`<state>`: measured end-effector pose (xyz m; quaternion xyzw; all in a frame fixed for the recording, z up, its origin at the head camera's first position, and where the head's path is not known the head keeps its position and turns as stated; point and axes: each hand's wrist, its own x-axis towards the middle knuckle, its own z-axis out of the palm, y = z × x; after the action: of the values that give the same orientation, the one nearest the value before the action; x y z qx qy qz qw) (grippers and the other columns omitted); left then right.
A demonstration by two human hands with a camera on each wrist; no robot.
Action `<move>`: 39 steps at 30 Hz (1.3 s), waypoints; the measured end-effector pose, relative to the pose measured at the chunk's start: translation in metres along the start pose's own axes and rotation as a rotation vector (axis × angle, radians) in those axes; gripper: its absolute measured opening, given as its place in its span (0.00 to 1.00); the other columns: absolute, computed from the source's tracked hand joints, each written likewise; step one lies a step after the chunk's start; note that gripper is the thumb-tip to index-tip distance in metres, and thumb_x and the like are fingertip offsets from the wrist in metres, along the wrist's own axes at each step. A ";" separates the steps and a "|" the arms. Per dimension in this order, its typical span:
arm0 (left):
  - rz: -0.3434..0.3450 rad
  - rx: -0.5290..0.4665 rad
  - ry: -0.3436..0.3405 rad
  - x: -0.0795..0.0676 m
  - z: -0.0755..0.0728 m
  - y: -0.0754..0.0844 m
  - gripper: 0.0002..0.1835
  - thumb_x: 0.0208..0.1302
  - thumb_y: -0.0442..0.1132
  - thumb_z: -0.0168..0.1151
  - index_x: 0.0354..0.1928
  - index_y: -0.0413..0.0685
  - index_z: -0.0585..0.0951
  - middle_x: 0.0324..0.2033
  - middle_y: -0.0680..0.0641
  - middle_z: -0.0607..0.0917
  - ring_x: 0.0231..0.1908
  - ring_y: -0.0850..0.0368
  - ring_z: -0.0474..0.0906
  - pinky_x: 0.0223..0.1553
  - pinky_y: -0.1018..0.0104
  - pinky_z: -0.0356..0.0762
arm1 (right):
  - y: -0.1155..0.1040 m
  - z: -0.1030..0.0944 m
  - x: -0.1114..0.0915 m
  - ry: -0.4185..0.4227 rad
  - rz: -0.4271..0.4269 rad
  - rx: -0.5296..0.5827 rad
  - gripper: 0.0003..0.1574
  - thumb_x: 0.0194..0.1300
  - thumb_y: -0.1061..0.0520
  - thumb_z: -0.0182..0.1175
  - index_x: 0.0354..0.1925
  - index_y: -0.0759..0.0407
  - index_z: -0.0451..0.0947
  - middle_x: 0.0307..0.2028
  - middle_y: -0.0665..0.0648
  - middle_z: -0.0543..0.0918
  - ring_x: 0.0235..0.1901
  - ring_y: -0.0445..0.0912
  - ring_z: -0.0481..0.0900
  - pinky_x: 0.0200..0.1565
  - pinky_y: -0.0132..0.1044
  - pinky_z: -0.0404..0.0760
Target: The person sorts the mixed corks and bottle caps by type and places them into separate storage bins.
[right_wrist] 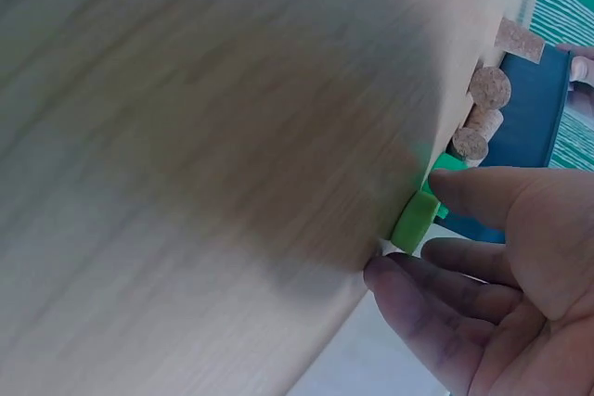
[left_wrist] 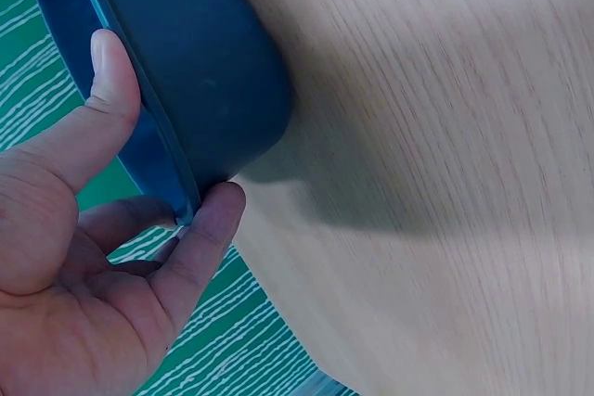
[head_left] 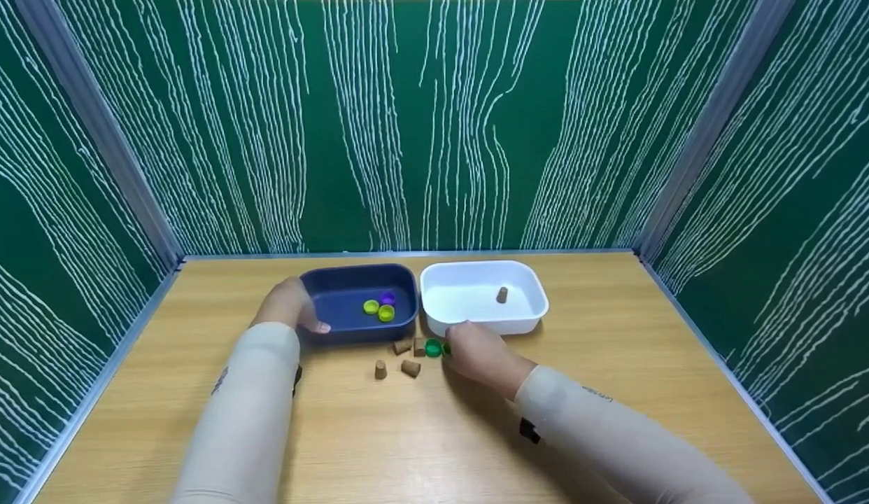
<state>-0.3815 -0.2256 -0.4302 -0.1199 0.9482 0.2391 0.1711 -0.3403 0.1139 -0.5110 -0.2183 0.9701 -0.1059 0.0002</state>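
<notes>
My left hand [head_left: 289, 306] grips the left end of the dark blue tub [head_left: 357, 327], thumb over its rim and fingers round the outer corner, as the left wrist view shows. Inside that tub lie two yellow-green caps [head_left: 386, 313] and a purple cap [head_left: 387, 298]. My right hand [head_left: 480, 353], in front of the white tub [head_left: 508, 326], pinches a light green cap [right_wrist: 415, 222] between thumb and fingers at the tabletop. Just beside it is a darker green cap [head_left: 433, 348]. Several corks [head_left: 411, 368] lie or stand left of the caps.
One cork [head_left: 502, 295] is in the white tub, which stands close beside the dark blue one. Green panels [head_left: 469, 140] with white wavy lines enclose the wooden table [head_left: 350, 448] at the back and sides.
</notes>
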 end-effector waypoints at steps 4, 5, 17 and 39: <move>0.000 0.038 -0.014 0.003 0.000 0.000 0.62 0.67 0.48 0.86 0.85 0.20 0.56 0.83 0.24 0.66 0.84 0.30 0.65 0.89 0.40 0.62 | 0.000 0.003 0.000 0.048 -0.046 -0.018 0.06 0.67 0.68 0.68 0.32 0.62 0.84 0.28 0.59 0.87 0.26 0.48 0.77 0.34 0.55 0.89; -0.004 0.029 -0.016 0.003 0.000 0.000 0.62 0.68 0.48 0.86 0.85 0.21 0.55 0.83 0.24 0.66 0.84 0.29 0.65 0.90 0.40 0.62 | 0.000 0.003 0.000 0.048 -0.045 -0.012 0.07 0.68 0.69 0.67 0.32 0.62 0.84 0.28 0.59 0.87 0.26 0.48 0.77 0.34 0.55 0.90; -0.015 -0.022 0.005 0.005 0.003 -0.002 0.62 0.67 0.45 0.86 0.86 0.23 0.54 0.82 0.24 0.67 0.83 0.29 0.66 0.89 0.37 0.62 | -0.004 -0.003 -0.001 0.009 -0.010 0.014 0.06 0.70 0.70 0.65 0.36 0.63 0.86 0.28 0.58 0.87 0.25 0.47 0.76 0.31 0.48 0.84; -0.051 -0.062 0.014 0.005 0.004 0.000 0.62 0.68 0.43 0.85 0.88 0.28 0.52 0.84 0.26 0.66 0.82 0.30 0.67 0.89 0.36 0.62 | -0.042 -0.044 0.014 -0.106 -0.015 0.067 0.07 0.65 0.62 0.80 0.38 0.64 0.91 0.32 0.55 0.88 0.31 0.47 0.78 0.39 0.45 0.86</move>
<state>-0.3852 -0.2246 -0.4354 -0.1510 0.9382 0.2629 0.1667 -0.3369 0.0802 -0.4587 -0.2307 0.9630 -0.1264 0.0579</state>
